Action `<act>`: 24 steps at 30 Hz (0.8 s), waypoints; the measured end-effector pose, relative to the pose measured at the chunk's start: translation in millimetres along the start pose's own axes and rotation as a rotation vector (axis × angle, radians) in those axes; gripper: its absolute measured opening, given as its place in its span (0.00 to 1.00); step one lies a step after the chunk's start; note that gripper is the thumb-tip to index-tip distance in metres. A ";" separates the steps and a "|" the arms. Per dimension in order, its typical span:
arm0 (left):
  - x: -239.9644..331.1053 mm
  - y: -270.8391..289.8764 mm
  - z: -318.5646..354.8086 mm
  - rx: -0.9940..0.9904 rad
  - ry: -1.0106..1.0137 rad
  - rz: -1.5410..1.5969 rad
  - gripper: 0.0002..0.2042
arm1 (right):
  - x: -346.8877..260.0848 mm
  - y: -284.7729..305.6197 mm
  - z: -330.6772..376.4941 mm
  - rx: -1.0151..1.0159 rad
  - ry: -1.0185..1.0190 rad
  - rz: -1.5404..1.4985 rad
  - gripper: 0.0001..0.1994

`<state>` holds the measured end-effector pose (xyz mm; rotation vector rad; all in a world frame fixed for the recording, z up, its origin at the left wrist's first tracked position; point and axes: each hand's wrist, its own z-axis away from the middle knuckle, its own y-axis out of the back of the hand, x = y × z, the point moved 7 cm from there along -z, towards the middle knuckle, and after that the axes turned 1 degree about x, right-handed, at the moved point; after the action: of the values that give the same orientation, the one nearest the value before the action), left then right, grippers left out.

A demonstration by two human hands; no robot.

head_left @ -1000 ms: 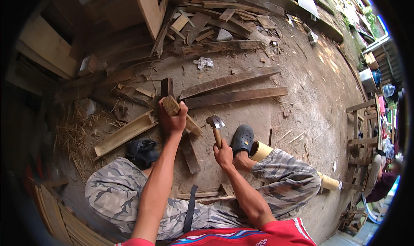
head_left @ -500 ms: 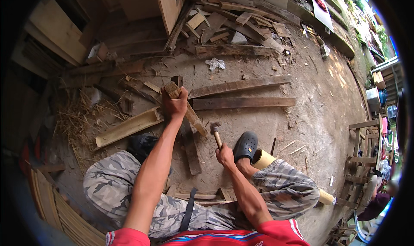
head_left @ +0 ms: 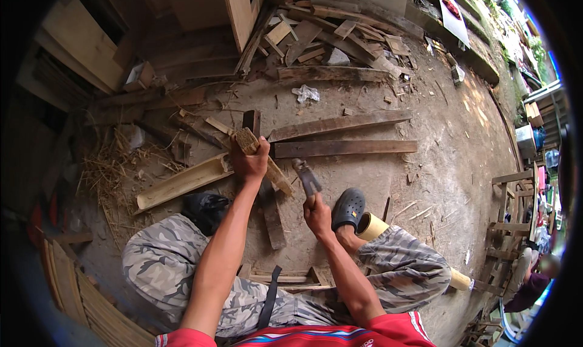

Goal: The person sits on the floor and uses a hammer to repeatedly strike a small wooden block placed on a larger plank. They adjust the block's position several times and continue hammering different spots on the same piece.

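My left hand [head_left: 249,163] is closed around a wooden stick [head_left: 248,141] whose rough, frayed end points up at me. A lighter length of wood [head_left: 278,178] slants out past its right side; I cannot tell whether it is the same piece. A dark wooden beam [head_left: 271,216] lies beneath, on the ground. In my right hand [head_left: 317,216] is a hammer [head_left: 308,178], gripped by its handle. Its dark metal head is tilted up, blurred, just right of the slanting wood and apart from it. A split bamboo length [head_left: 182,180] lies left of my left hand.
Two dark beams [head_left: 346,147] lie on the dirt ahead. Behind them is a heap of scrap wood [head_left: 328,40] and a crumpled plastic bag [head_left: 305,93]. Straw [head_left: 112,158] is strewn at left. Bamboo tubes [head_left: 371,226] lie by my right leg. At far right sits another person [head_left: 529,289].
My right hand and the hammer have turned, so the head now shows larger and blurred. My left hand keeps its hold, shifting only slightly right in view.
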<state>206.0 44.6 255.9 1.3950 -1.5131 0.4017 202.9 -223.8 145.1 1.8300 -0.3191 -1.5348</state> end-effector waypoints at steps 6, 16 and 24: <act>1.8 8.6 -6.5 0.055 -0.073 0.005 0.21 | 83.0 -34.5 65.7 -0.383 -0.555 0.199 0.17; -5.2 39.9 39.3 -0.082 -0.049 0.260 0.23 | -17.5 -3.8 -11.1 -0.059 -0.146 -0.014 0.14; 12.0 37.4 69.9 -0.077 -0.112 0.295 0.25 | 68.4 -51.7 39.8 -0.350 -0.391 0.285 0.13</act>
<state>144.5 -6.4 248.2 1.1531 -1.8151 0.4466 170.8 -242.3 58.2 1.1582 -0.4410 -1.6181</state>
